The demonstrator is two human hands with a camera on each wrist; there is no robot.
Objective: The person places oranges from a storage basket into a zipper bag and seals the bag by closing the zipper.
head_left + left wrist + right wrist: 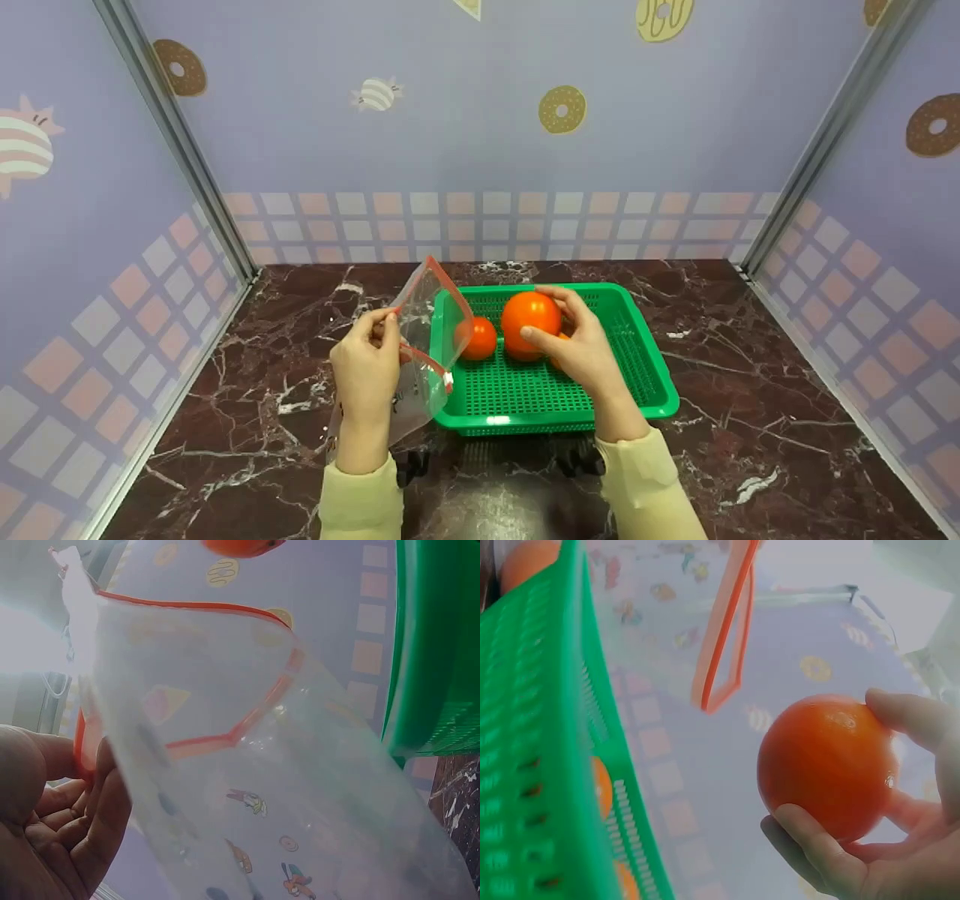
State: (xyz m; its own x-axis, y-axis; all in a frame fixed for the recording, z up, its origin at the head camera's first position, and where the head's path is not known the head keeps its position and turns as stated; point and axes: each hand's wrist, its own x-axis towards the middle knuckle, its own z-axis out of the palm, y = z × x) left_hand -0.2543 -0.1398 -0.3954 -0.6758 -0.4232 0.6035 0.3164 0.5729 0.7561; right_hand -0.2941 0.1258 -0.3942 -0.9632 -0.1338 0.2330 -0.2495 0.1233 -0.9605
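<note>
Fingers of the right hand (pixel 581 349) curl round a big orange fruit (pixel 531 316) — thumb on one side, the other fingers on the far side, so the round fruit cannot roll away. The wrist view shows the same hold: the fruit (pixel 826 765) sits snug in the hand with air all around it. It hangs just over the green basket (pixel 637 352), a bit toward 12 o'clock from the basket's middle.

The left hand (pixel 366 367) pinches the rim of a clear zip bag (pixel 427 337) between thumb and fingers. It holds the bag upright at 9 o'clock of the basket, touching or almost touching the basket's left wall. The bag's red strip (pixel 225 739) is pulled apart, so the mouth gapes wide and faces the fruit. Holding it by the rim, I think, keeps the mouth open and the soft sides from falling shut. Nothing can be seen inside the bag; little cartoon prints show on its side.

In the basket, a smaller orange fruit (pixel 478 339) lies at 9 o'clock of the big one, right by the bag's mouth. A bit more orange peeks out under the right hand — another fruit, most likely, but it is mostly hidden.

The basket rests on a dark red marble table (pixel 750 420). Purple walls (pixel 450 150) with donut pictures stand all around.
</note>
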